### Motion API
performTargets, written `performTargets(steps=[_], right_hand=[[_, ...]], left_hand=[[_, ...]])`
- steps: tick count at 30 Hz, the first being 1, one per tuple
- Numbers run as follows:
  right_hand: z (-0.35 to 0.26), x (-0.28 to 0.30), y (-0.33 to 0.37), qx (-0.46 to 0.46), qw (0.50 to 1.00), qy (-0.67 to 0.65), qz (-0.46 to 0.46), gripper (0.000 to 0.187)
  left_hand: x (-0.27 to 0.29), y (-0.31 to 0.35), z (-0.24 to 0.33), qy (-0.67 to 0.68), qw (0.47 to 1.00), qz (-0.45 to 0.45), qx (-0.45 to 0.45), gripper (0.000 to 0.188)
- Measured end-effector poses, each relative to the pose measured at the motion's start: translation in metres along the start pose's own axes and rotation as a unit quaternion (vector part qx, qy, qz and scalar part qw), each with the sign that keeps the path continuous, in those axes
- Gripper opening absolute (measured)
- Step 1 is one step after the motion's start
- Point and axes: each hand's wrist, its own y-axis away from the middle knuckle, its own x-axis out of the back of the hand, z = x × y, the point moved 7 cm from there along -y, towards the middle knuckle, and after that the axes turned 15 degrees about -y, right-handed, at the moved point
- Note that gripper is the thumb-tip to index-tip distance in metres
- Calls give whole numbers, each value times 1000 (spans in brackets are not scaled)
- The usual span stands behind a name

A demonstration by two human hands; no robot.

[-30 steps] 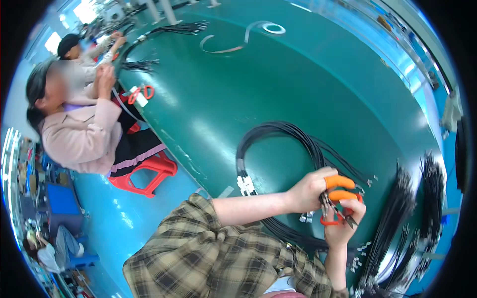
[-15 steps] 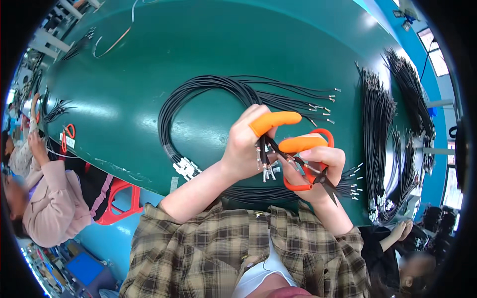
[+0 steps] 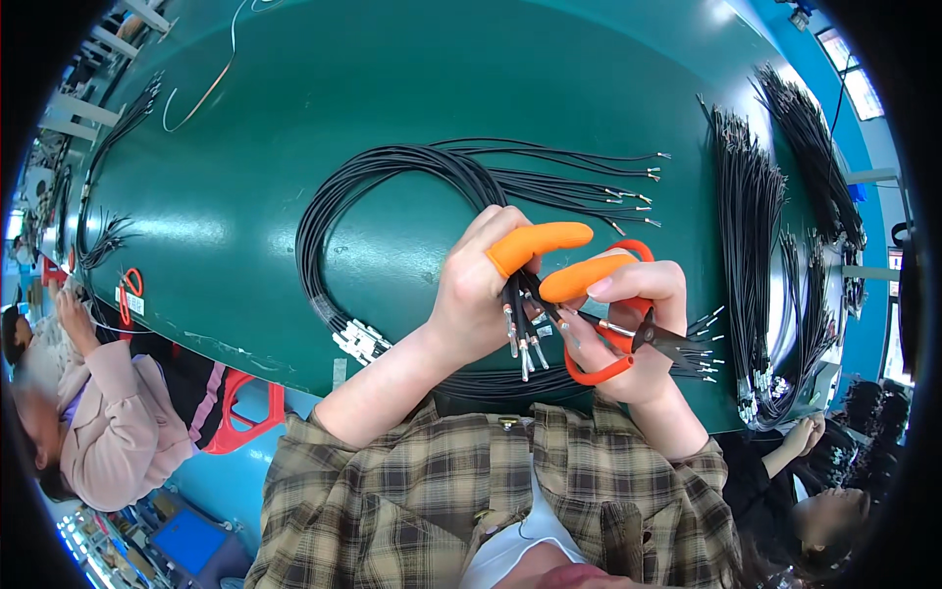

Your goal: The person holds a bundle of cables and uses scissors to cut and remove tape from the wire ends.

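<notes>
My left hand (image 3: 476,280), an orange cover on one finger, is closed round a bunch of black cables (image 3: 392,162). Their stripped, silvery ends (image 3: 525,355) stick out below the fist. The cables loop away to the left, with white connectors (image 3: 361,341) at the other end of the loop. My right hand (image 3: 643,299) grips scissors (image 3: 628,329) with red-orange handles, the dark blades pointing right. Also with an orange finger cover, it has its fingertips at one of the cable ends beside the left hand. Whether those fingertips pinch the cable is hard to see.
More black cables (image 3: 510,385) lie along the near table edge. Thick cable bundles (image 3: 748,245) cover the right side of the green table (image 3: 392,59). Another pair of red-handled scissors (image 3: 129,294) lies at the left edge. Co-workers sit left and right, near a red stool (image 3: 250,412).
The scissors in my right hand have turned, their blades swinging from down-right to nearly level rightward. The view has shifted slightly. Both hands stay close together at the cable ends.
</notes>
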Motion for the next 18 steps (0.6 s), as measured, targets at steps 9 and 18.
performTargets(steps=[9, 18], right_hand=[[6, 31, -8, -52, 989, -116, 69, 35], [10, 16, -19, -55, 993, -98, 30, 28]], left_hand=[[3, -1, -4, 41, 997, -20, 68, 46], [4, 4, -19, 321, 935, 24, 148, 41]])
